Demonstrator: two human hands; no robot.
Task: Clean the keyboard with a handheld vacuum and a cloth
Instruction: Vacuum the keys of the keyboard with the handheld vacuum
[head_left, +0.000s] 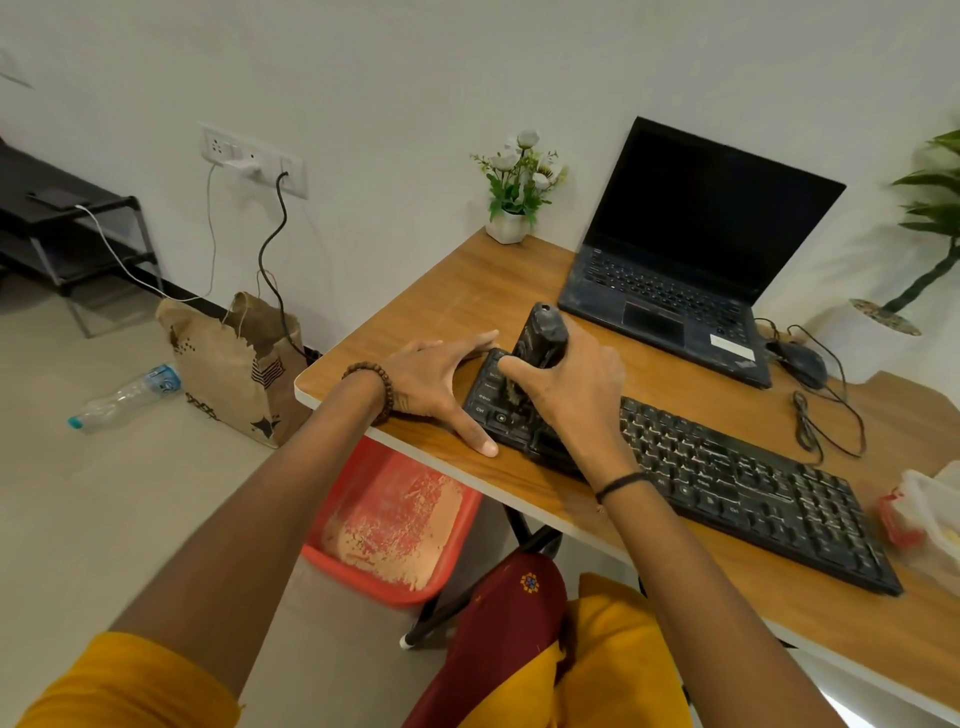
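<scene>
Spreads the left hand (434, 379) against the left end of the keyboard (727, 467) on the table (441, 301), grips the handheld vacuum (543, 332) upright there in the right hand (576, 395), faces a long axis running rightward, nearer that hand.

The black, dusty keyboard (737, 478) is lying flat and slantwise near the desk's (441, 301) near edge, while the dark handheld vacuum (543, 332), gripped by the right hand (571, 395), is standing almost upright on its left-end keys.
</scene>
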